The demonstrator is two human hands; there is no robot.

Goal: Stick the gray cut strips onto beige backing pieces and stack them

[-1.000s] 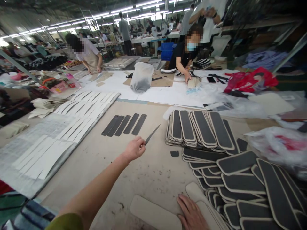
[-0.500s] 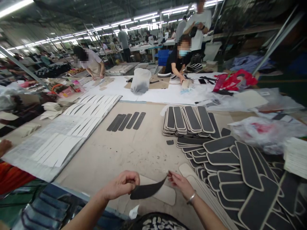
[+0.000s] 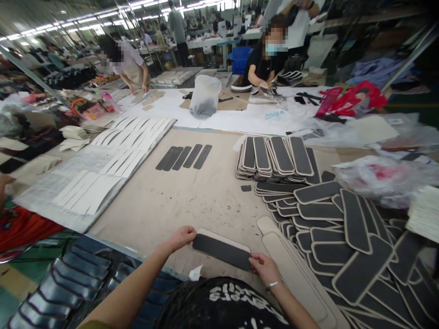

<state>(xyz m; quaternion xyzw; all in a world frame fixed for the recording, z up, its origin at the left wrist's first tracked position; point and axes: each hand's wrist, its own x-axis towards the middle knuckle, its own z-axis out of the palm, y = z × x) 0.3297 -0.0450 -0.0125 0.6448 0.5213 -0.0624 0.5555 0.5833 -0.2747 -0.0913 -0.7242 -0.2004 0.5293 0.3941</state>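
Note:
Between my hands a dark grey strip (image 3: 221, 252) with rounded corners is stretched nearly flat. My left hand (image 3: 185, 236) pinches its left end, and my right hand (image 3: 263, 266) pinches its right end. Under and just behind the strip lies a beige panel (image 3: 222, 238), of which only the far edge shows. Beside my right hand, a stack of longer beige panels (image 3: 291, 265) runs toward the table's near edge. Farther right spreads a loose heap of beige-edged dark panels (image 3: 327, 233).
Neat stacks of beige-bordered dark panels (image 3: 281, 155) stand at back right. Several dark strips (image 3: 183, 157) lie in a row at back left. White curved pieces (image 3: 89, 192) cover a board on the left. Across the table, a masked person (image 3: 260, 68) handles pieces near a plastic bag (image 3: 206, 96).
The dark strip was bent and raised at its right end; now it is pulled straight over the beige panel. My right hand has come down. The camera view has tilted downward.

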